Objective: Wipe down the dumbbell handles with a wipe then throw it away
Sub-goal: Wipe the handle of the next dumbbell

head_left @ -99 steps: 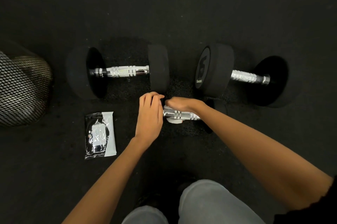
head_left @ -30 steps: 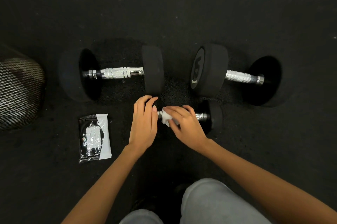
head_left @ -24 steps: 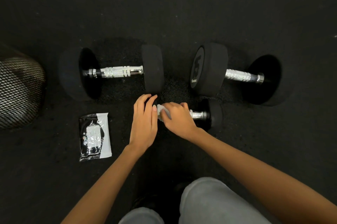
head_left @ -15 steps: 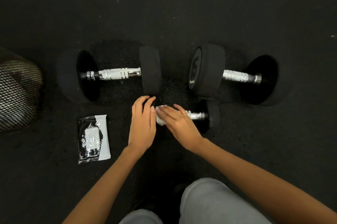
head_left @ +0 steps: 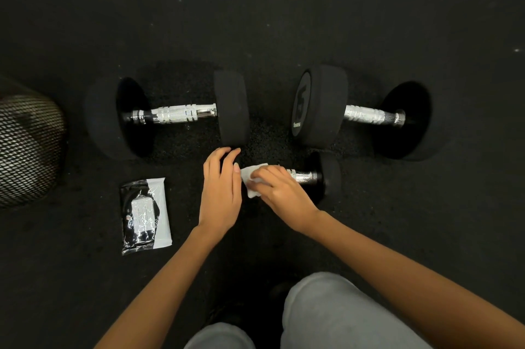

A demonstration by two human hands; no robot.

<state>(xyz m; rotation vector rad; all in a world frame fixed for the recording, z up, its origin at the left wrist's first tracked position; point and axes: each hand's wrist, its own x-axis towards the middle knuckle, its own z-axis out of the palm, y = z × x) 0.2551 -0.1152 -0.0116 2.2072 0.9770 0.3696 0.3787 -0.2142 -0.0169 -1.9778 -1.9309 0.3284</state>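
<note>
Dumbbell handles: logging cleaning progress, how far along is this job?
Done: nothing visibly finished; the two big dumbbells show no sign either way. In hand: right hand presses the wipe on the small dumbbell's handle, left hand on its end. Left: binning the wipe in the mesh bin.

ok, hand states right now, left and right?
Left hand: open, resting on the small dumbbell.
Right hand: holds the wipe on its handle.

Mesh bin cropped (left edge), small dumbbell half hidden
</note>
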